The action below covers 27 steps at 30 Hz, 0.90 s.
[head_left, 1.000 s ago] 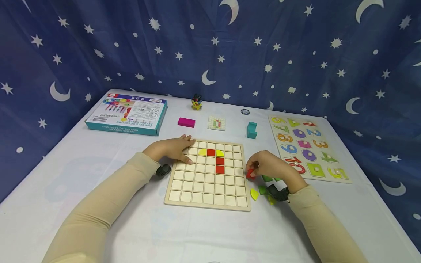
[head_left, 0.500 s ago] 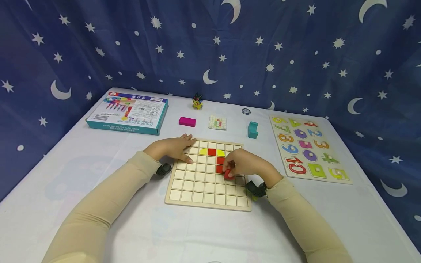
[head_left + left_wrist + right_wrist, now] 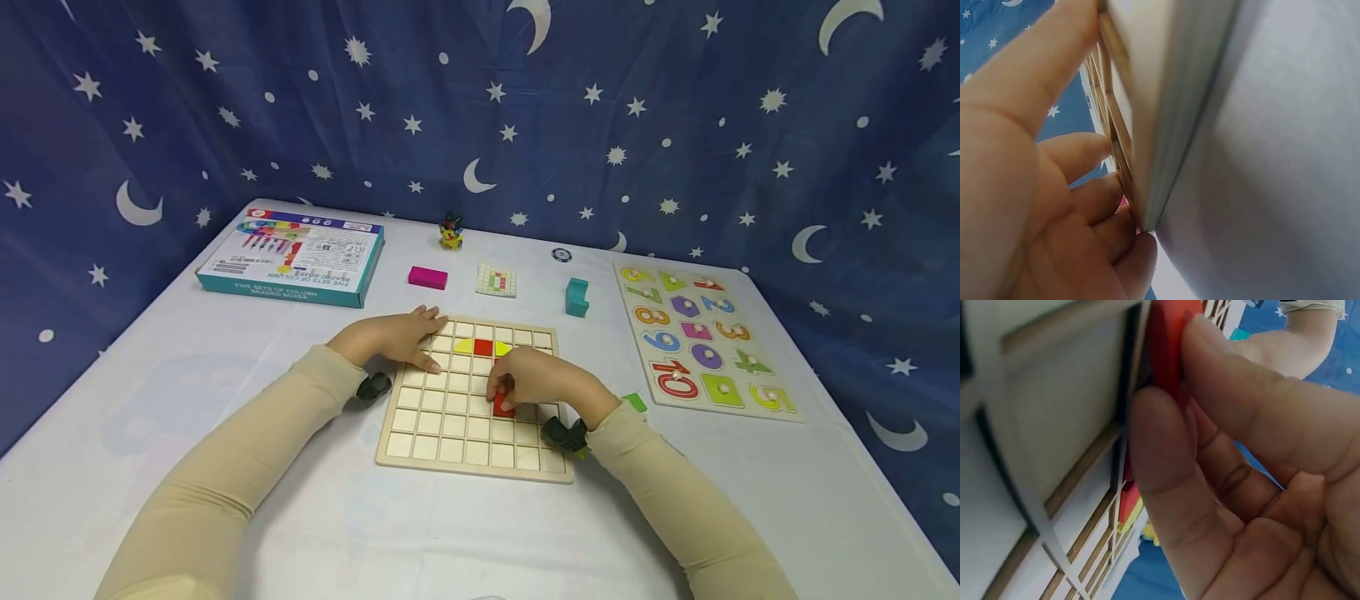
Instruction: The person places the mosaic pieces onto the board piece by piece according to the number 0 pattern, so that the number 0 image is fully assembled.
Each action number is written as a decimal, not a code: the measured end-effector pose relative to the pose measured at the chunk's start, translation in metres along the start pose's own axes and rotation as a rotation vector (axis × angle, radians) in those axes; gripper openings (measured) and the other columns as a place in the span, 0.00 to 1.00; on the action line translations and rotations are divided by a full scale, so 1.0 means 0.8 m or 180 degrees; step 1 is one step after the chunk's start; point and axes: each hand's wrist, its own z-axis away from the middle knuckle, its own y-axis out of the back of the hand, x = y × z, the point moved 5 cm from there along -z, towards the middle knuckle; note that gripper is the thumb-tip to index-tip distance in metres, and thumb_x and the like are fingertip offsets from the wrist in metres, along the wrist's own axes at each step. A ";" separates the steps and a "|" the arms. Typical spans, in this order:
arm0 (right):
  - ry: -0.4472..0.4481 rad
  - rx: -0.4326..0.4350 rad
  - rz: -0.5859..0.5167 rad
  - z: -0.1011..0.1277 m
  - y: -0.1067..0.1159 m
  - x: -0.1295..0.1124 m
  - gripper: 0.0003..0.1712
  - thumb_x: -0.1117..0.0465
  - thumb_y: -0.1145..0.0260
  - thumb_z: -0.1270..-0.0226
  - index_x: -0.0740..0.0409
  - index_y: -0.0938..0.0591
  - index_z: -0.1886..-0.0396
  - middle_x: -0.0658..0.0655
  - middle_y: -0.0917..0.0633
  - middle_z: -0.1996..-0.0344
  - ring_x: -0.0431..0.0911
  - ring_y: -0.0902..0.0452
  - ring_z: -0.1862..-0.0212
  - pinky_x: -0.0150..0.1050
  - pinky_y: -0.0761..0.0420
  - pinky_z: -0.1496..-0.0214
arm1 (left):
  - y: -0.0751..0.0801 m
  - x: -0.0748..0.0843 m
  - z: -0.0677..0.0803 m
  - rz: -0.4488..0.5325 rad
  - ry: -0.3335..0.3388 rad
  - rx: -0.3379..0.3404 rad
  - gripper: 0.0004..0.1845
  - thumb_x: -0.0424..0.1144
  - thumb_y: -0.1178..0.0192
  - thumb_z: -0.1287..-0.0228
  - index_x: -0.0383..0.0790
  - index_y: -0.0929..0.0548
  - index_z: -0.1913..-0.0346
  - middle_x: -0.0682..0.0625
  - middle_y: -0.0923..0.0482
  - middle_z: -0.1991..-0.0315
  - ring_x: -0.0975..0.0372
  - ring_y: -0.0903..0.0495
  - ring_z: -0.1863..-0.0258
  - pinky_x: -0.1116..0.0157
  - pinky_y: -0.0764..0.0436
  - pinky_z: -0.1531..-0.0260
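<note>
A wooden grid board (image 3: pixel 442 425) lies in the middle of the table in the head view. My left hand (image 3: pixel 393 337) rests over its upper left edge with fingers spread; the left wrist view shows the fingertips along the board's rim. Over the middle of the grid, my right hand (image 3: pixel 534 379) pinches a red square tile (image 3: pixel 1169 337) between thumb and fingers, right at a cell. Farther up the board sit a red tile (image 3: pixel 483 347) and two yellow curved pieces (image 3: pixel 464 345). The right hand hides the cells just below these.
Right of the board, a green piece (image 3: pixel 636 402) shows past the right sleeve. Behind stand a beaded-boxes carton (image 3: pixel 292 258), magenta block (image 3: pixel 427 277), small pattern card (image 3: pixel 496 281), toy figure (image 3: pixel 451 232), round chip (image 3: pixel 561 255) and teal block (image 3: pixel 577 297). A number puzzle (image 3: pixel 705 333) lies right.
My right hand has carried the red tile from beside the board's right edge leftward onto the grid, below the other red tiles. My left hand has stayed on the board.
</note>
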 end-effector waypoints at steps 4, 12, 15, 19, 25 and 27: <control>0.0044 0.0001 0.0024 0.000 -0.001 -0.002 0.09 0.70 0.29 0.51 0.52 0.16 0.71 0.46 0.22 0.77 0.38 0.29 0.71 0.29 0.27 0.67 | 0.000 0.000 -0.001 0.0002 0.0011 -0.0017 0.50 0.55 0.39 0.44 0.35 0.53 0.28 0.38 0.62 0.27 0.46 0.65 0.28 0.49 0.58 0.31; 0.0061 -0.0012 0.0044 0.006 -0.001 -0.002 0.09 0.68 0.29 0.49 0.51 0.17 0.70 0.46 0.22 0.77 0.38 0.30 0.71 0.30 0.28 0.66 | 0.000 0.002 -0.004 -0.0041 -0.0016 -0.0030 0.50 0.55 0.39 0.44 0.34 0.53 0.28 0.36 0.62 0.27 0.45 0.65 0.28 0.48 0.58 0.31; 0.0071 0.0063 0.0034 0.012 0.003 0.002 0.07 0.67 0.29 0.49 0.53 0.16 0.69 0.46 0.21 0.75 0.38 0.29 0.70 0.30 0.27 0.65 | 0.000 0.002 -0.004 -0.0038 -0.0021 -0.0038 0.50 0.55 0.39 0.44 0.34 0.53 0.28 0.36 0.62 0.28 0.45 0.65 0.28 0.48 0.58 0.31; 0.0028 0.0201 -0.0009 0.028 0.012 0.016 0.06 0.66 0.29 0.49 0.55 0.16 0.69 0.46 0.19 0.74 0.38 0.28 0.70 0.30 0.25 0.65 | 0.000 0.001 -0.003 -0.0014 0.0004 -0.0046 0.50 0.55 0.39 0.44 0.35 0.54 0.28 0.37 0.62 0.27 0.45 0.65 0.28 0.48 0.59 0.31; -0.0150 0.0387 -0.0109 0.060 0.024 0.045 0.05 0.66 0.29 0.48 0.56 0.16 0.70 0.47 0.18 0.72 0.39 0.27 0.69 0.30 0.24 0.66 | 0.001 0.001 -0.002 0.0005 0.0034 -0.0045 0.50 0.55 0.39 0.44 0.35 0.54 0.28 0.36 0.62 0.27 0.45 0.65 0.28 0.48 0.59 0.31; -0.0221 0.0388 -0.0094 0.073 0.027 0.055 0.05 0.66 0.30 0.48 0.57 0.16 0.70 0.47 0.18 0.72 0.39 0.27 0.69 0.31 0.24 0.66 | 0.001 0.001 -0.001 0.0013 0.0037 -0.0052 0.50 0.55 0.39 0.44 0.35 0.54 0.28 0.36 0.62 0.27 0.45 0.65 0.28 0.48 0.59 0.31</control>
